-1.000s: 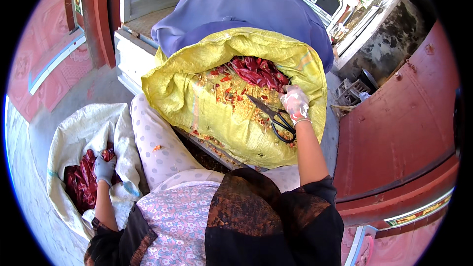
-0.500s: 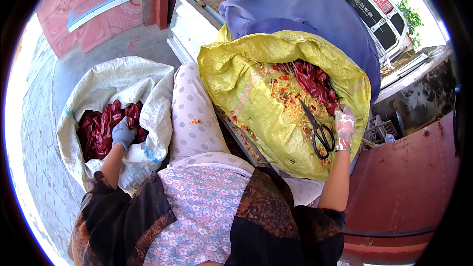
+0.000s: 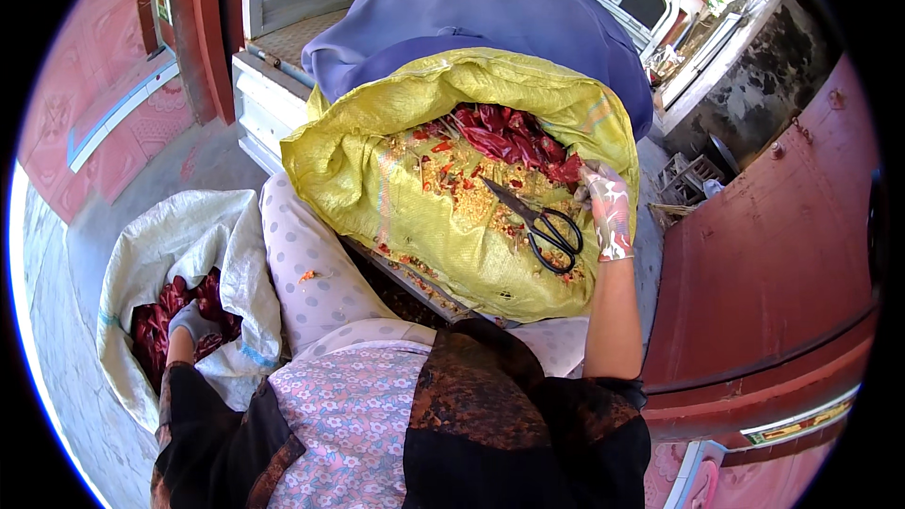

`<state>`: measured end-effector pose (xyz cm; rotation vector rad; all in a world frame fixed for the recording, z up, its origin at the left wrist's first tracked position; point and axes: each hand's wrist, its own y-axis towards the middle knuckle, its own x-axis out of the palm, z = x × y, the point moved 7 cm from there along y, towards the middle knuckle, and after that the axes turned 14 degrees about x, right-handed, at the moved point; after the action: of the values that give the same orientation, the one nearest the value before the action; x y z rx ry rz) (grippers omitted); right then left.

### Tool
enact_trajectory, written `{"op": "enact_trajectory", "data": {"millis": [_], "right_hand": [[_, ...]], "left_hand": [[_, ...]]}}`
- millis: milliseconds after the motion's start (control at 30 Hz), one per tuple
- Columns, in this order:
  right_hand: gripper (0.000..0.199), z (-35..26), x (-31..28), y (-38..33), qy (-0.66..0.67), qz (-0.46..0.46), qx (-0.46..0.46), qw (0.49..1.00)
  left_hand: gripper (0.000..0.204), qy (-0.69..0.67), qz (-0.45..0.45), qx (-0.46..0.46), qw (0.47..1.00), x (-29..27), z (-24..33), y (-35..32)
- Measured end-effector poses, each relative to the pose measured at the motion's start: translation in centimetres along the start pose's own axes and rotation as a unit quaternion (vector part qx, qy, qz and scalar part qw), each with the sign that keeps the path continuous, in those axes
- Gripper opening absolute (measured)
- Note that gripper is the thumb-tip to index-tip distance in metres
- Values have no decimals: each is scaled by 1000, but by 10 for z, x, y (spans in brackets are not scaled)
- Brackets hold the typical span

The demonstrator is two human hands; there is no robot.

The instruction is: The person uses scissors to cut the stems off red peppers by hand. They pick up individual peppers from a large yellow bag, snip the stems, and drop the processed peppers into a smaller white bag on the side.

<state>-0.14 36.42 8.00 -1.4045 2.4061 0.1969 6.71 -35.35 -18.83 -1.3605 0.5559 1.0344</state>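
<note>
Down in the white woven sack (image 3: pixel 132 226) at my left, my left hand (image 3: pixel 193 322) in a grey glove reaches among dried red chili peppers (image 3: pixel 156 332). Its fingertips are hidden among the peppers. My right hand (image 3: pixel 604 207), in a patterned glove, is at the right side of the open yellow woven sack (image 3: pixel 377 226). Its fingers are curled against a dried red chili pepper (image 3: pixel 567 170) at the end of a pile (image 3: pixel 500 137). Black-handled scissors (image 3: pixel 547 231) lie with their blades apart on the yellow sack, beside my right hand, over scattered yellow seeds and red scraps.
The yellow sack leans against a large purple-blue cloth-covered bundle (image 3: pixel 471 0) by a white metal cart side (image 3: pixel 269 99). A dark red metal door panel (image 3: pixel 764 245) stands on the right. A small pepper scrap (image 3: pixel 307 276) lies on my dotted trouser leg.
My view has turned, so both sacks sit further left. My left hand is still among the peppers in the white sack. My right hand stays by the pepper pile, with a pepper now showing at its fingertips.
</note>
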Motion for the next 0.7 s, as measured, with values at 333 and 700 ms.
{"op": "enact_trajectory", "data": {"millis": [333,700], "right_hand": [[28,-13,41,-56,52,-77,-17,996],[26,-47,70,-106,43,-122,-142,981]], "left_hand": [[55,135,217,72,964,-65,74,-33],[60,-16,319,131,939,-94,71,-50]]}}
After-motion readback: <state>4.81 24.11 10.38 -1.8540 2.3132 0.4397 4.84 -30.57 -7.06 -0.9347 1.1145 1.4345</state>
